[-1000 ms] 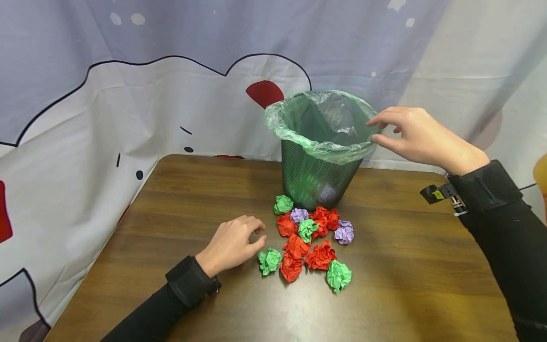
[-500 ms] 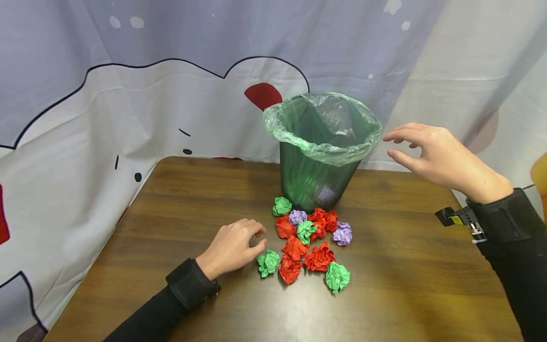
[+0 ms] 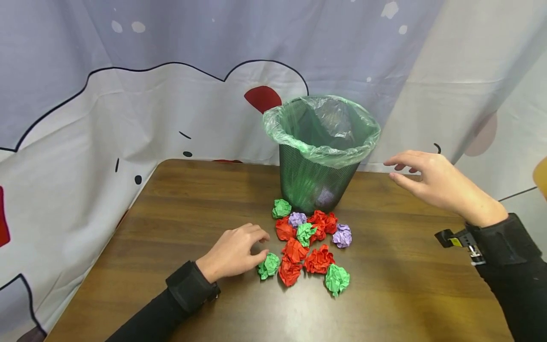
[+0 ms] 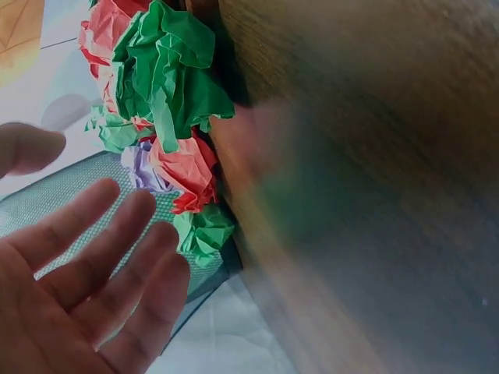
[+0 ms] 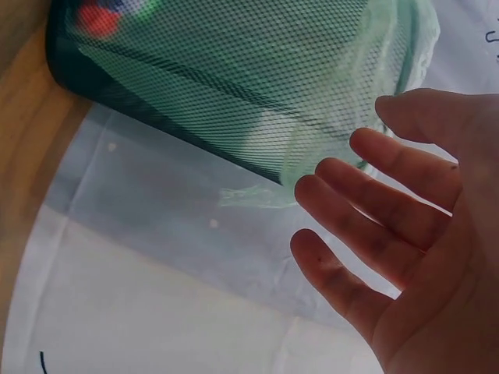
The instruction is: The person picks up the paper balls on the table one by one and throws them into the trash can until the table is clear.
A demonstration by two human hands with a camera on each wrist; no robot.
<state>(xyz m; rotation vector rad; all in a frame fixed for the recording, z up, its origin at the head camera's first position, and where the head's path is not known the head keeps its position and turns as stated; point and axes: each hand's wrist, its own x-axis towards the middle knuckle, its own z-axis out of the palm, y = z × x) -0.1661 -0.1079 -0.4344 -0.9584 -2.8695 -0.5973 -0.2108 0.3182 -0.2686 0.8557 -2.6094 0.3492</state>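
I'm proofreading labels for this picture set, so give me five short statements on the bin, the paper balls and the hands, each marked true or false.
1. The bin has a green liner folded over its rim. True.
2. The left hand is beside a green paper ball. True.
3. The bin lies on its side. False: it stands upright on the table.
4. The right hand holds nothing. True.
5. Every paper ball on the table is red. False: several are green, and others, such as the purple paper ball on the right, are purple.
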